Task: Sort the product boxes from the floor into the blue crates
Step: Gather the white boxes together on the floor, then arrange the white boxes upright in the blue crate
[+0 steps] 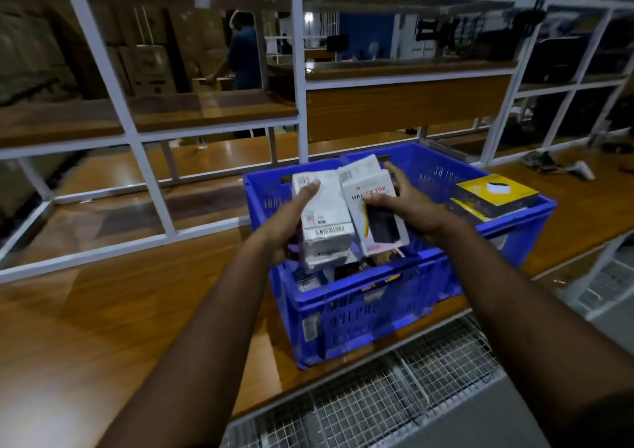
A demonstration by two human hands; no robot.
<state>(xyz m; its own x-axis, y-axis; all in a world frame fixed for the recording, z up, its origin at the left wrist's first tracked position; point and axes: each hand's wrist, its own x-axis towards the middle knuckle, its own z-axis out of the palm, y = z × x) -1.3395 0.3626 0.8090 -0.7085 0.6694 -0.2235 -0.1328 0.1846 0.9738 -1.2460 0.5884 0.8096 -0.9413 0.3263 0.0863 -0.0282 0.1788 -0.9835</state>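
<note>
While two hands hold white boxes, one blue crate sits below.

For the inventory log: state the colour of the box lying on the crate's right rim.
Yellow and black box, clearest in the head view.

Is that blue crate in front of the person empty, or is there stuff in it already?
Not empty. The blue crate already holds several boxes, visible beneath the white boxes the hands grip above it. How full it is, cannot tell.

Wooden shelf; blue crate directly on it
</note>
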